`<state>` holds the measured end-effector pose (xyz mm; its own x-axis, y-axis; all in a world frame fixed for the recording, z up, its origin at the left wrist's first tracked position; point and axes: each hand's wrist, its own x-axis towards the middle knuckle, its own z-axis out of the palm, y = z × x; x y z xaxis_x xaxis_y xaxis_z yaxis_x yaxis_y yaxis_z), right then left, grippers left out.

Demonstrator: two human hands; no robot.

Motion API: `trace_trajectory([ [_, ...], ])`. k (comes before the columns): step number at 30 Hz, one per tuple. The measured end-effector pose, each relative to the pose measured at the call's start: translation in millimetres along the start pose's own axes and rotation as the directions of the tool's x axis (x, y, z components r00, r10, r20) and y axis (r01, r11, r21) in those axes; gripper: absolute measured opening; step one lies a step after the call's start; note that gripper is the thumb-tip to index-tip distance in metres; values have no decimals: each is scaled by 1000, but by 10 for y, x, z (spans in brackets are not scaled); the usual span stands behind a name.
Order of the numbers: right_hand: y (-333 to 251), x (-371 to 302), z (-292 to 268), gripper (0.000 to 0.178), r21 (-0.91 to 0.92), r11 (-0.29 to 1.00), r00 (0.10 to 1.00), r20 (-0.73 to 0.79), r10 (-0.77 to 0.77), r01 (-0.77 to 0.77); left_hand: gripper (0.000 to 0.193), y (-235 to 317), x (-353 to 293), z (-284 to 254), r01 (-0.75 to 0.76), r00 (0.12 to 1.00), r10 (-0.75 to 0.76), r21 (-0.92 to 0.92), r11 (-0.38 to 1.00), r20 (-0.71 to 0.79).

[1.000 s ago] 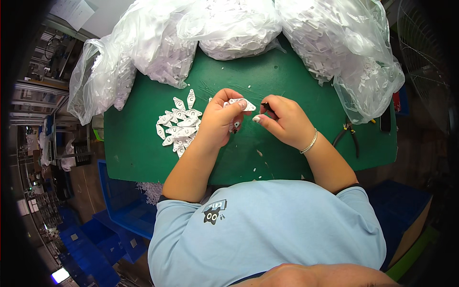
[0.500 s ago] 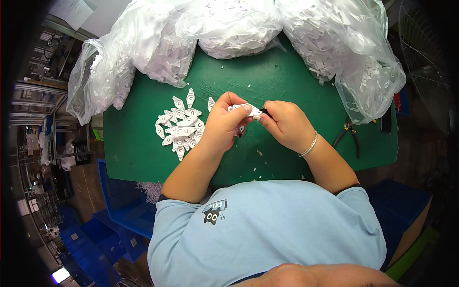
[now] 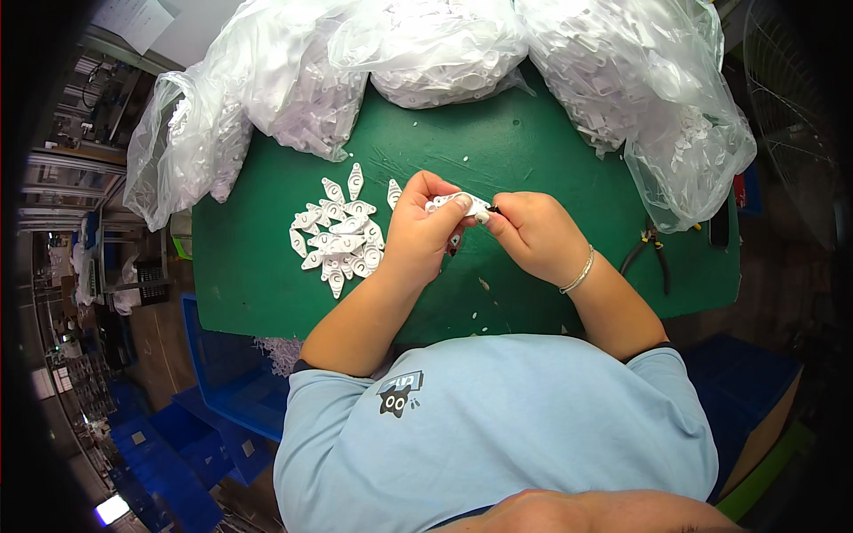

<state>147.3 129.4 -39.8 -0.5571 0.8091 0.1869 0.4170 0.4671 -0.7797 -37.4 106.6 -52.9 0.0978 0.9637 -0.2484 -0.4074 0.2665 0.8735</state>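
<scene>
Above the middle of the green table (image 3: 524,293), my left hand (image 3: 419,226) is closed around a white plastic piece (image 3: 476,203), thumb on top. My right hand (image 3: 538,233) pinches at the right end of that piece. Something small and black (image 3: 495,210) shows at the right fingertips; its kind is hidden. Beneath my left hand appears a small white and dark object (image 3: 454,242), partly covered. To the left lies a loose heap of flat, pointed-oval white plastic pieces (image 3: 342,242) with curved marks. One similar piece (image 3: 394,193) lies apart, beside my left hand.
Clear bags full of white plastic parts (image 3: 302,98) line the table's far side, with another large bag (image 3: 622,89) at the right. Dark-handled pliers (image 3: 657,251) lie near the right edge. A blue bin (image 3: 222,382) stands below left. Tiny white scraps dot the table.
Both hands keep their hold on the white piece, with only a slight shift and tilt of the piece at the fingertips. The heap looks the same.
</scene>
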Motion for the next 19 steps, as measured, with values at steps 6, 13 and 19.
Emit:
trace_trajectory([
  [6, 45, 23, -34, 31, -9, 1000, 1000, 2, -2, 2, 18, 11, 15, -19, -59, 998, 59, -19, 998, -5],
  [13, 51, 91, -83, 38, -115, 988, 995, 6, 101, -100, 18, 57, 79, -80, -157, 983, 159, 33, 987, -95],
  [19, 102, 69, -85, 41, -149, 981, 990, 52, 131, -122, 16, 273, 29, -128, -437, 869, 470, 204, 876, -156],
])
